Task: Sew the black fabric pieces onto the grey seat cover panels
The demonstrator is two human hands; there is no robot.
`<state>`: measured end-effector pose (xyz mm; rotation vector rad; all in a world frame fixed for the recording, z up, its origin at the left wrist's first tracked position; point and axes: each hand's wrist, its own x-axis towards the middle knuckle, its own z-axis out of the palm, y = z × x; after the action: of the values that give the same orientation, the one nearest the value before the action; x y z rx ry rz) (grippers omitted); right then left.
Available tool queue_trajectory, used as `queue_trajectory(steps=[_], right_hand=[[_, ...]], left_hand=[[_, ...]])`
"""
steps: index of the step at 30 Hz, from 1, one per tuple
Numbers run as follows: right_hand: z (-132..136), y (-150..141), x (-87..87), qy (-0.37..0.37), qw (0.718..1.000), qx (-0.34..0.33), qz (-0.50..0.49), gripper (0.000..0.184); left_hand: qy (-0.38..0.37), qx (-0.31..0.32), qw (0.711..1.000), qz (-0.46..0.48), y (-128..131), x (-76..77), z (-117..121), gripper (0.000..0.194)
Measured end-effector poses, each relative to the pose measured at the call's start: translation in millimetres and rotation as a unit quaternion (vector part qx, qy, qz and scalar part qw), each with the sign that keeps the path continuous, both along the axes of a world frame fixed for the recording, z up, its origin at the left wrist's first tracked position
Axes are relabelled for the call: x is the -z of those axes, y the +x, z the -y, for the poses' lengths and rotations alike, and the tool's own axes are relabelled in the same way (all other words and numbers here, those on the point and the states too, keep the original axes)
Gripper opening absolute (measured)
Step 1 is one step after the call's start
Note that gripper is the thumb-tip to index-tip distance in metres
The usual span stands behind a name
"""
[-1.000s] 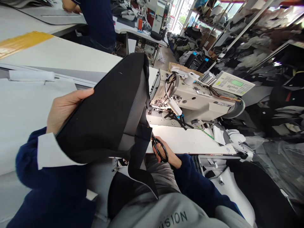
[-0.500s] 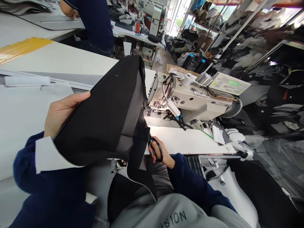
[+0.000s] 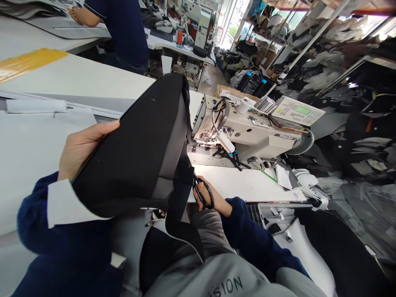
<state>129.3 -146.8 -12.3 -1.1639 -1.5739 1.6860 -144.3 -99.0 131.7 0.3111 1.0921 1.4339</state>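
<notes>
A large black sewn fabric cover (image 3: 133,144) with a grey perforated panel hangs in front of me, tilted. My left hand (image 3: 82,148) is closed on its left edge, thumb on top and the other fingers hidden behind it. From the cover's lower right a dark strip (image 3: 179,198) trails down over my lap. My right hand (image 3: 206,192) is closed through the handles of black scissors (image 3: 208,196). Their blades point up and left at the cover's right edge, mostly hidden behind the fabric. Whether they are cutting I cannot tell.
Just beyond the cover stands a sewing machine (image 3: 256,130) with a lit lamp and a control panel (image 3: 298,109). Black and white pieces lie in a bin (image 3: 262,214) at my right. A co-worker in dark blue (image 3: 128,33) works at the table behind. Heaped shelves line the right side.
The view has tilted slightly, and the scissors in my right hand sit a little further left than a second ago. Both holds stay the same. The co-worker's arm has shifted left.
</notes>
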Motion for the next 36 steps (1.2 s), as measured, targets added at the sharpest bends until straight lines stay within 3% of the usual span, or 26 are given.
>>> queue_trajectory(steps=[7, 14, 17, 23, 36], right_hand=[[-6, -11, 13.0, -0.02, 0.998, 0.041, -0.043, 0.052], [1, -23, 35.5, -0.034, 0.991, 0.106, -0.081, 0.045], [5, -23, 27.2, -0.021, 0.992, 0.108, -0.067, 0.043], [3, -7, -0.5, -0.012, 1.0, 0.014, 0.001, 0.045], [0, 1, -12.6, 0.026, 0.998, -0.021, 0.054, 0.045]], left_hand=[[-0.009, 0.003, 1.0, -0.006, 1, 0.0, 0, 0.018], [-0.016, -0.002, 1.0, 0.001, 0, 1.9, -1, 0.019], [-0.01, 0.011, 1.0, 0.008, -4, 4.3, -2, 0.02], [-0.012, 0.025, 1.0, 0.001, -4, 2.1, -1, 0.025], [-0.012, 0.012, 1.0, 0.007, -6, 6.1, -4, 0.022]])
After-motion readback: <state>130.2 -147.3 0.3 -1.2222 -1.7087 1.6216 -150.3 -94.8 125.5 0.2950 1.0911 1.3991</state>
